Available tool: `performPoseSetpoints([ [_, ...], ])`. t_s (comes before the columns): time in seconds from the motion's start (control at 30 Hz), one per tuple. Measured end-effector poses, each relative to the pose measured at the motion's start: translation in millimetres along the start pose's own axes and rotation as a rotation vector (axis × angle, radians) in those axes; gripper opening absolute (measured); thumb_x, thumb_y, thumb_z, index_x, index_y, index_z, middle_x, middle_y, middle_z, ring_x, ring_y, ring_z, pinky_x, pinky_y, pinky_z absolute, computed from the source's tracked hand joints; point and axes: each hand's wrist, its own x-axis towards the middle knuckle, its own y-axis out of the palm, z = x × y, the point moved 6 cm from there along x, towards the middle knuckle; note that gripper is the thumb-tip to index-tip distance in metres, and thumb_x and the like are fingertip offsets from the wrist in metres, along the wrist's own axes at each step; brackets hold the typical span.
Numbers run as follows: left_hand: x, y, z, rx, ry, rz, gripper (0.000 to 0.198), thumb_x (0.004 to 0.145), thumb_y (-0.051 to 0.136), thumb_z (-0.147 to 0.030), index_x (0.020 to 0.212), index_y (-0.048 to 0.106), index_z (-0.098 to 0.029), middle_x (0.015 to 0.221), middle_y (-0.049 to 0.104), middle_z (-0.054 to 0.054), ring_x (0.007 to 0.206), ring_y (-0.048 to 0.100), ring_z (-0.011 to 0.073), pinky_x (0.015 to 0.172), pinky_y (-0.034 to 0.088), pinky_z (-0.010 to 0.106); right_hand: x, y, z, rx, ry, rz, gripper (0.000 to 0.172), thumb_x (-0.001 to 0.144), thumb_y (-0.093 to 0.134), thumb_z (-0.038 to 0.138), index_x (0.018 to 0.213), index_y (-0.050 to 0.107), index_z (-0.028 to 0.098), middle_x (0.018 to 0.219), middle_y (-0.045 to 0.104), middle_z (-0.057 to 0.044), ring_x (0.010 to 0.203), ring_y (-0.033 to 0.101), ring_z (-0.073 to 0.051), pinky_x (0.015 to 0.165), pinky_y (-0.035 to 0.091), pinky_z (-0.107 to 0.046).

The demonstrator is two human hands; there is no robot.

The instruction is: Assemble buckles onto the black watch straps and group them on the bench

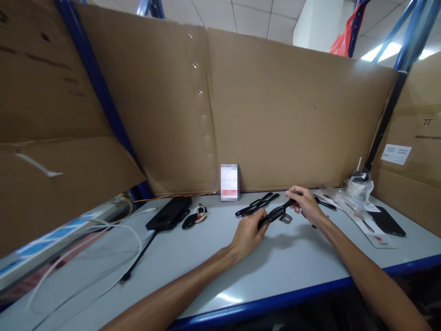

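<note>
A long, narrow black piece (pixel 275 213) with a slotted middle is held between my hands above the table; its exact kind I cannot make out. My left hand (pixel 248 231) is closed round its near end. At the far end, the fingers of my right hand (pixel 303 202) pinch it. Just behind my left hand, similar black slotted pieces (pixel 257 205) lie side by side. A small flat metal piece (pixel 285 219) rests under the held piece. Beyond my right hand lies another slim black piece (pixel 325 203), partly hidden by the wrist.
Clear plastic packaging (pixel 358 214) and a black phone (pixel 389 221) lie at right. A lit phone (pixel 229 183) leans on the cardboard wall (pixel 275 115). At left are a black box-shaped device (pixel 169 213), a key fob (pixel 189 221), white cables (pixel 139 239) and a power strip (pixel 51 246).
</note>
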Motion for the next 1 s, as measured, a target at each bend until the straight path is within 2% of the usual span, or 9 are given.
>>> performPoseSetpoints([
  [0.17, 3, -7.1, 3, 0.194, 0.029, -0.027, 0.008, 0.083, 0.050, -0.015, 0.083, 0.051, -0.022, 0.069, 0.060, -0.002, 0.063, 0.055, 0.0165, 0.060, 0.028, 0.025, 2, -5, 0, -0.290, 0.004, 0.149, 0.039, 0.077, 0.064, 0.054, 0.068, 0.054, 0.018, 0.046, 0.048, 0.006, 0.035, 0.035, -0.005, 0.034, 0.023, -0.018],
  [0.3, 3, -9.5, 4, 0.362, 0.065, -0.021, 0.014, 0.082, 0.051, -0.011, 0.088, 0.056, -0.023, 0.074, 0.065, -0.001, 0.067, 0.060, 0.0178, 0.060, 0.029, 0.026, -9, 4, 3, -0.536, 0.020, 0.524, 0.042, 0.085, 0.058, 0.053, 0.067, 0.057, 0.015, 0.050, 0.051, 0.004, 0.039, 0.038, -0.005, 0.037, 0.025, -0.019],
  [0.43, 2, -9.3, 2, 0.406, 0.068, -0.020, 0.022, 0.079, 0.054, -0.008, 0.093, 0.059, -0.024, 0.076, 0.067, -0.001, 0.071, 0.063, 0.0185, 0.062, 0.034, 0.026, -27, 14, 2, -0.485, 0.132, 0.849, 0.035, 0.082, 0.064, 0.050, 0.079, 0.060, 0.015, 0.058, 0.054, 0.005, 0.041, 0.039, -0.005, 0.039, 0.028, -0.019],
  [0.57, 4, -10.2, 2, 0.388, 0.079, -0.054, 0.028, 0.077, 0.055, -0.006, 0.099, 0.059, -0.023, 0.080, 0.065, 0.000, 0.077, 0.063, 0.0198, 0.066, 0.041, 0.028, -29, 16, 4, -0.429, 0.118, 0.905, 0.032, 0.085, 0.062, 0.047, 0.078, 0.052, 0.017, 0.064, 0.058, 0.003, 0.045, 0.040, -0.006, 0.043, 0.028, -0.021],
  [0.7, 8, -19.1, 6, 0.288, 0.143, -0.213, 0.046, 0.078, 0.057, -0.009, 0.122, 0.050, -0.020, 0.110, 0.061, 0.008, 0.104, 0.058, 0.0243, 0.086, 0.048, 0.036, -13, -4, 8, -0.543, -0.070, 0.729, 0.029, 0.088, 0.059, 0.042, 0.074, 0.053, 0.017, 0.063, 0.054, 0.003, 0.056, 0.043, -0.009, 0.054, 0.031, -0.022],
  [0.77, 8, -21.3, 12, 0.235, 0.154, -0.259, 0.050, 0.081, 0.057, -0.014, 0.129, 0.045, -0.019, 0.121, 0.056, 0.011, 0.113, 0.054, 0.0261, 0.096, 0.046, 0.042, 1, -28, 9, -0.667, -0.153, 0.508, 0.027, 0.088, 0.057, 0.040, 0.074, 0.054, 0.017, 0.065, 0.055, 0.002, 0.061, 0.046, -0.011, 0.059, 0.033, -0.023],
  [0.83, 8, -18.0, 18, 0.188, 0.150, -0.226, 0.043, 0.085, 0.054, -0.016, 0.127, 0.046, -0.020, 0.119, 0.056, 0.010, 0.112, 0.055, 0.0257, 0.098, 0.045, 0.044, 13, -57, 11, -0.882, -0.211, 0.216, 0.022, 0.089, 0.057, 0.036, 0.077, 0.057, 0.017, 0.072, 0.060, -0.001, 0.069, 0.051, -0.014, 0.065, 0.034, -0.024],
  [0.93, 6, -10.4, 19, 0.134, 0.148, -0.142, 0.030, 0.089, 0.049, -0.018, 0.118, 0.052, -0.020, 0.107, 0.059, 0.007, 0.103, 0.057, 0.0235, 0.091, 0.048, 0.040, 20, -95, 7, -1.214, -0.089, -0.131, 0.016, 0.087, 0.059, 0.032, 0.089, 0.066, 0.018, 0.086, 0.069, -0.007, 0.083, 0.059, -0.020, 0.068, 0.034, -0.025],
  [1.0, 3, -7.2, 15, 0.119, 0.168, -0.105, 0.024, 0.090, 0.046, -0.018, 0.112, 0.056, -0.020, 0.103, 0.060, 0.007, 0.098, 0.058, 0.0223, 0.087, 0.049, 0.038, 20, -109, 1, -1.335, 0.038, -0.224, 0.020, 0.086, 0.060, 0.033, 0.098, 0.069, 0.020, 0.096, 0.072, -0.009, 0.091, 0.062, -0.023, 0.069, 0.035, -0.026],
])
